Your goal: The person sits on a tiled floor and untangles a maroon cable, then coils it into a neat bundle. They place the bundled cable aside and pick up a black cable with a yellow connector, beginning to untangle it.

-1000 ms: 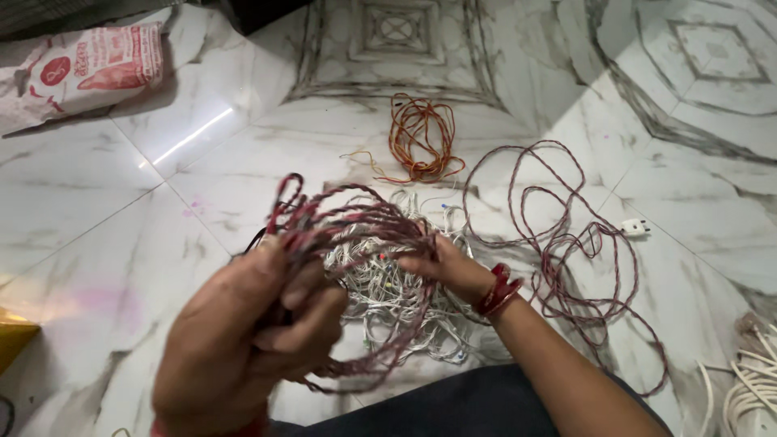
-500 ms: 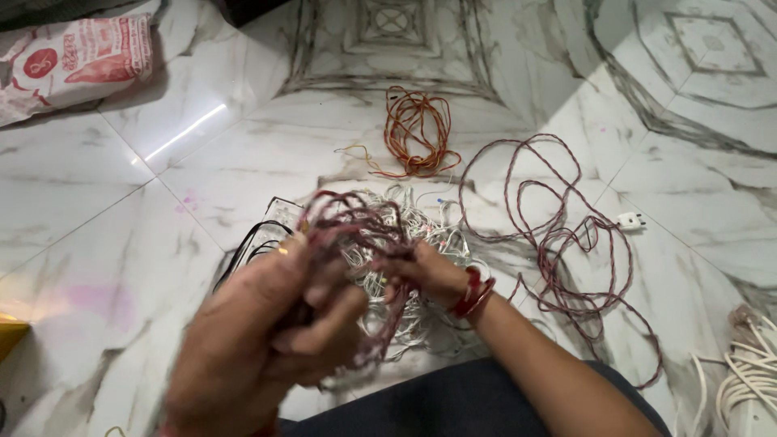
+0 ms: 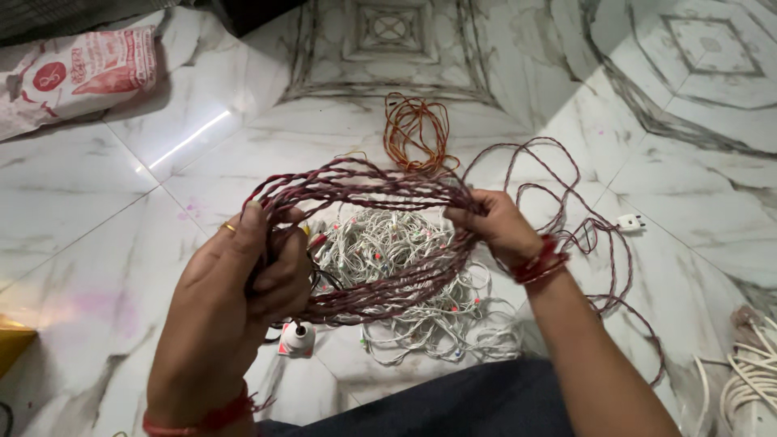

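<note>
My left hand (image 3: 243, 283) grips one end of a coil of red-and-dark twisted wire (image 3: 380, 190). At the coil's other end my right hand (image 3: 494, 226) is closed on the strands, so the loops are stretched wide between both hands above the floor. The rest of that twisted wire (image 3: 566, 210) trails loose over the floor to the right, ending near a white plug (image 3: 630, 221). Under the coil lies a tangled heap of white string lights (image 3: 413, 283) with small coloured bulbs.
An orange wire coil (image 3: 414, 133) lies further away on the marble floor (image 3: 97, 235). A small white-and-red socket piece (image 3: 296, 338) sits under my left hand. A printed sack (image 3: 77, 77) rests at top left. White cable loops (image 3: 749, 380) lie at bottom right.
My hands have drawn apart: the right hand moved up and to the right, stretching the bunched twisted wire into a wide flat coil. The socket piece on the floor is now uncovered.
</note>
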